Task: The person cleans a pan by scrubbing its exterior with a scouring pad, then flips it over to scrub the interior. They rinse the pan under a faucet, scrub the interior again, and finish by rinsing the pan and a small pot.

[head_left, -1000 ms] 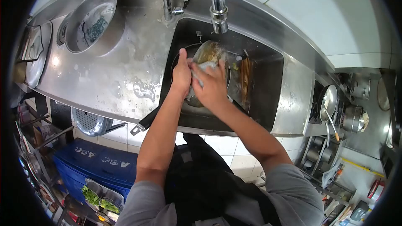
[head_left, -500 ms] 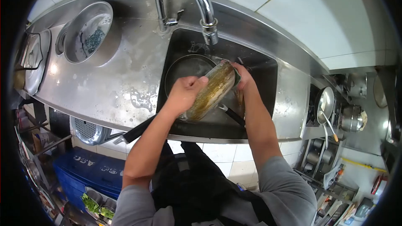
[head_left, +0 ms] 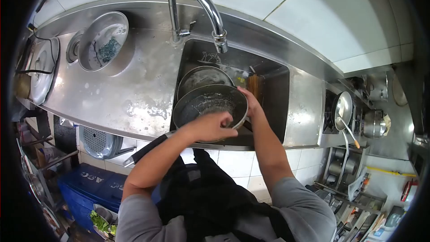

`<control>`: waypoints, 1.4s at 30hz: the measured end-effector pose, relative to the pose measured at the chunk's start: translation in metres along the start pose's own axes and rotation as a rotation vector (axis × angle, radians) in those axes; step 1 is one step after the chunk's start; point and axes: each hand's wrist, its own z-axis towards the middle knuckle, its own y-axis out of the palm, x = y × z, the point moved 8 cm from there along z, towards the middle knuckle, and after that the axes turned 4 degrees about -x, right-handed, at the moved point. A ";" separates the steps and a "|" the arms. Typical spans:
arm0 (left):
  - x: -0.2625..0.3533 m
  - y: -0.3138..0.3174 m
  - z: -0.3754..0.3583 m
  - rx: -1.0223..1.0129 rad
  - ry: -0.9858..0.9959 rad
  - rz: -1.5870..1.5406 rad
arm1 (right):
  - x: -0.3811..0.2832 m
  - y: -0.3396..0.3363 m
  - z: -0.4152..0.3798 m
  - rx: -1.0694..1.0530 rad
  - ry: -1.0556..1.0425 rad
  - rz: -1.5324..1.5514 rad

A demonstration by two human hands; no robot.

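A dark frying pan (head_left: 192,105) is tilted over the front of the sink, its inside facing up and streaked with suds or water. My right hand (head_left: 251,102) grips its right rim. My left hand (head_left: 210,127) is over the pan's near side with fingers curled; whatever they may hold is hidden. Behind it, a second round pan (head_left: 204,77) lies wet in the sink (head_left: 280,107). A black handle (head_left: 152,147) sticks out over the sink's front edge under my left forearm. To the right of the pans stands a bundle of thin brown sticks (head_left: 255,85).
A chrome faucet (head_left: 210,6) arches over the sink. On the left counter sit a metal pot (head_left: 123,49) with suds and a green scouring pad (head_left: 109,50), and a metal lid (head_left: 42,69). At right, a wok (head_left: 342,107) with a ladle rests on the stove.
The frying pan has turned from showing its yellow-brown outside to showing its dark inside. My left hand has moved down and right over it; the second pan and the sticks show more.
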 end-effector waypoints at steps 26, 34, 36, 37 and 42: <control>-0.040 -0.154 -0.090 0.681 0.235 -1.277 | -0.044 0.088 -0.053 -0.034 -0.290 0.130; -0.076 -0.155 -0.057 0.806 -0.101 -1.175 | -0.060 0.079 -0.056 0.329 -0.614 -0.225; -0.079 -0.162 -0.054 0.844 -0.110 -1.137 | -0.047 0.061 -0.057 0.481 -0.584 -0.362; -0.086 -0.163 -0.052 0.877 -0.126 -1.102 | -0.037 0.059 -0.054 0.483 -0.568 -0.377; -0.076 -0.171 -0.062 0.875 -0.141 -0.988 | 0.035 0.054 -0.060 0.613 -0.600 -0.103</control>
